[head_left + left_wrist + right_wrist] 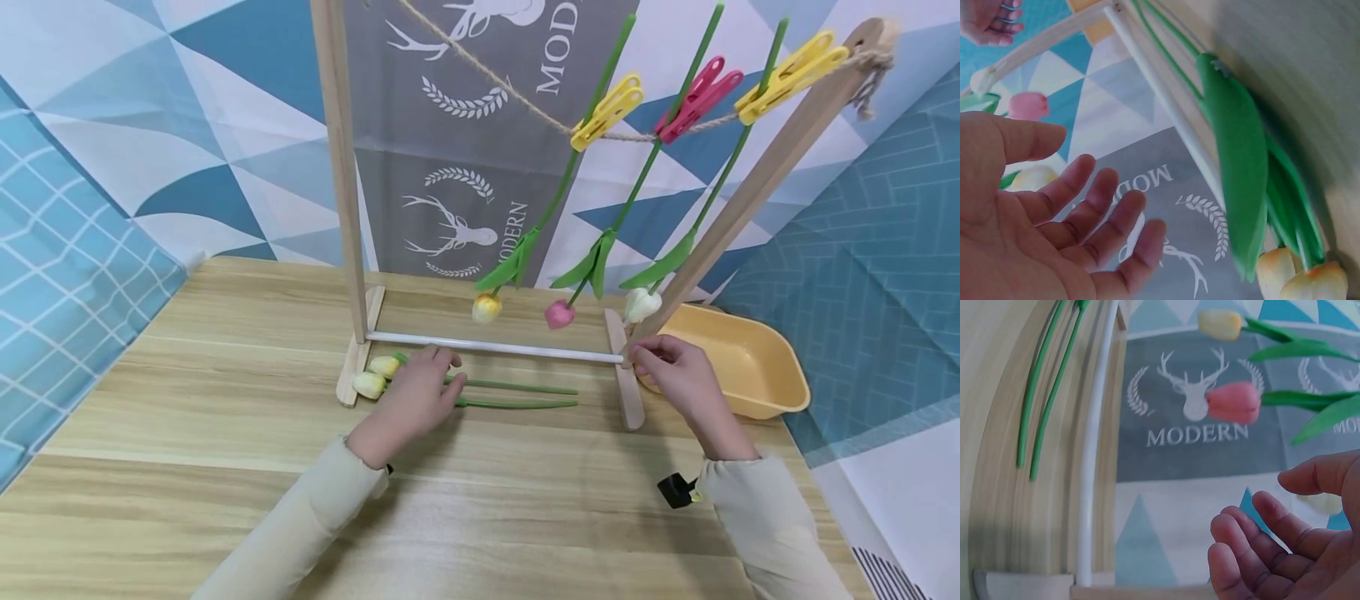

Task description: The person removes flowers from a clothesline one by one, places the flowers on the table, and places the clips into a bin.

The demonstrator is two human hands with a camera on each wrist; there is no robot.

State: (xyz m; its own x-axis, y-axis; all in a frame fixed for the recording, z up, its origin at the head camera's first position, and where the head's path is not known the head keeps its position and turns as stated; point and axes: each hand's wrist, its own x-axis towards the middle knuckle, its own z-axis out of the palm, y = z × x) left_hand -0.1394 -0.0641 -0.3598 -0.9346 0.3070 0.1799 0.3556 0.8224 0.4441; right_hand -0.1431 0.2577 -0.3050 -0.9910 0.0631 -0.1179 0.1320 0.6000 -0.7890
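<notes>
My left hand (420,393) hovers over two pale yellow tulips (370,384) lying on the table, their green stems pointing right; the left wrist view shows its fingers loosely bent with nothing in them. Beside the right foot of a wooden frame is my right hand (681,373), its relaxed fingers (1235,534) holding nothing in the right wrist view. Three tulips hang head down from a rope: a yellow one (487,308), a pink one (1235,402) and a white one (642,306). Yellow (609,112), pink (699,98) and yellow (797,73) clothespins clip their stems.
The frame has a left post (341,167), a slanted right post (780,158) and a white rod (510,347) between its feet. Behind my right hand stands a yellow basin (757,358). Patterned cloth covers the back and sides of the wooden table (187,400).
</notes>
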